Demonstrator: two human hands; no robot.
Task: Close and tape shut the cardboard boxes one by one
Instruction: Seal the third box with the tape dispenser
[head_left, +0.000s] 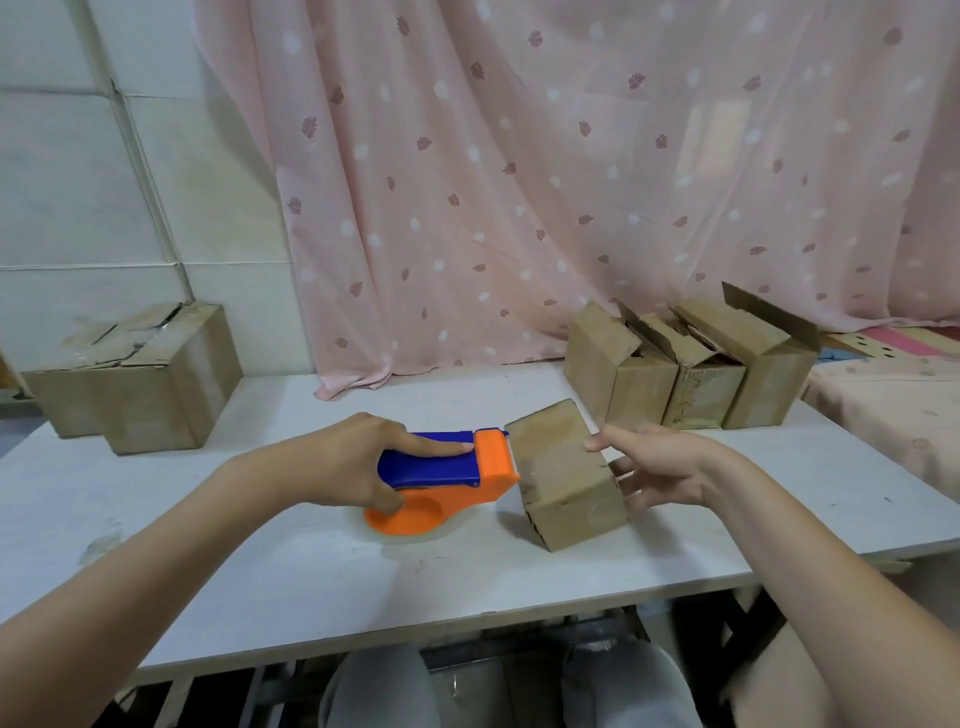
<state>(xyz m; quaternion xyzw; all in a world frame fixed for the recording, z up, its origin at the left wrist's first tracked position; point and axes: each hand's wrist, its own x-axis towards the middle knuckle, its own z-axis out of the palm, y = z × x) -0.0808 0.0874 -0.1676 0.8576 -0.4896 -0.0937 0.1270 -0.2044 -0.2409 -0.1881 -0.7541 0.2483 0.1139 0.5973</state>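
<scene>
Head view: I'm sitting at a white table (311, 571). My left hand (343, 462) is gripping an orange & blue tape dispenser (447, 478), index finger lying straight along its top, thumb underneath; its toothed edge is touching the left side of a small closed cardboard box (563, 478) at table centre. My right hand (660, 467) is steadying that box from the right, fingers spread, tips touching its side. Open boxes (691, 369) are waiting at back right w/ flaps up; bigger closed boxes (135, 379) at back left. Judging by this, I'm mid-taping. Next probably calls for pulling tape across the seam & tearing it on the teeth.
</scene>
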